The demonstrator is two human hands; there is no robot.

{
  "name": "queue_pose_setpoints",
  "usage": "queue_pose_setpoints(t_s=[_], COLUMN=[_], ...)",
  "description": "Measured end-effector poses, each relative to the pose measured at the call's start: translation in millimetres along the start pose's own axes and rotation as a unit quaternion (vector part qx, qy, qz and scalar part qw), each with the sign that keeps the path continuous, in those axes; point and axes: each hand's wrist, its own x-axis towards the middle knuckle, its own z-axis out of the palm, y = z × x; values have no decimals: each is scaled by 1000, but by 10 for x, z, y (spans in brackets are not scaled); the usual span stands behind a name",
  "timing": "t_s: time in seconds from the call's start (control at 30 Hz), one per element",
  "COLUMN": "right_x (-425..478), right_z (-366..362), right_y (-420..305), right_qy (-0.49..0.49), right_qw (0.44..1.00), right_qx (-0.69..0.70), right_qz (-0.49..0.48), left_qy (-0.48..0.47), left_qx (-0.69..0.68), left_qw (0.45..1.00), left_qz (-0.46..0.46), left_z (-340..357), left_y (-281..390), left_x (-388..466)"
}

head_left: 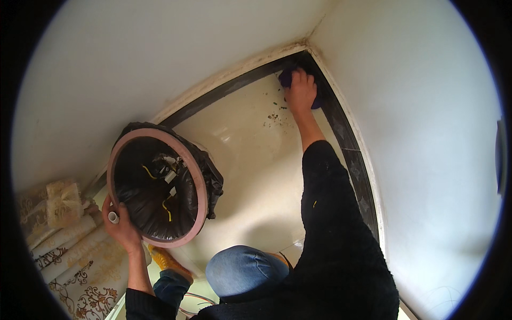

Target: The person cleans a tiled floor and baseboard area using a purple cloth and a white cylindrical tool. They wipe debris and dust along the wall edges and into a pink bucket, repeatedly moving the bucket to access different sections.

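My left hand (122,226) grips the pink rim (199,188) of a trash bin, with a short white plastic tube (113,217) also between its fingers. The bin is tilted toward me and lined with a black plastic bag (214,184). Inside lie yellow strips (167,210) and white scraps (170,177). At the far corner of the floor, my right hand (302,92) presses on a dark purple cloth (285,78), partly hidden under the palm. Small dark and green debris (276,119) lies on the tiles just left of that wrist.
White walls (416,120) meet behind the corner, with a dark tile border (354,168) along their foot. A patterned curtain (86,264) hangs at the lower left. My bent knee (244,272) is in front, and thin wires (196,298) lie beside it on the pale floor (256,160).
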Motion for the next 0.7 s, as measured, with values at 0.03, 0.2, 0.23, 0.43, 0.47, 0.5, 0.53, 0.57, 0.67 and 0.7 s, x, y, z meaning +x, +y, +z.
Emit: queue_pose_setpoints(t_s=[0.03,0.2,0.23,0.43,0.47,0.5,0.53,0.57,0.67,0.7], right_x=[55,269,274,528,538,567,409,197,-88,-160], right_z=[65,208,214,164,134,95,108,110,127,128], right_y=[48,-37,-68,-52,-23,-65,-100,-155,-86,-23], right_qy=[-5,-178,-193,-246,-262,-276,-238,-198,-108,-76], right_qw=[1000,982,979,965,959,952,966,976,993,996], right_qx=[-23,-27,-15,29,48,69,80,92,35,5], right_qz=[-9,57,68,80,96,109,65,21,-38,-43], left_qy=[0,-4,-7,-3,1,8,11,15,8,6], left_qx=[-11,-23,-21,-2,14,29,20,12,-4,-9], left_qw=[1000,1000,1000,1000,1000,999,1000,1000,1000,1000], left_qz=[-1,1,-5,-14,-13,-11,2,16,-3,-11], left_z=[16,-12,-18,-14,-3,-11,6,9,37,62], left_y=[-10,-58,-43,-68,-66,-76,-103,-141,-113,-102], left_x=[0,4,-7,9,18,39,24,21,-13,-22])
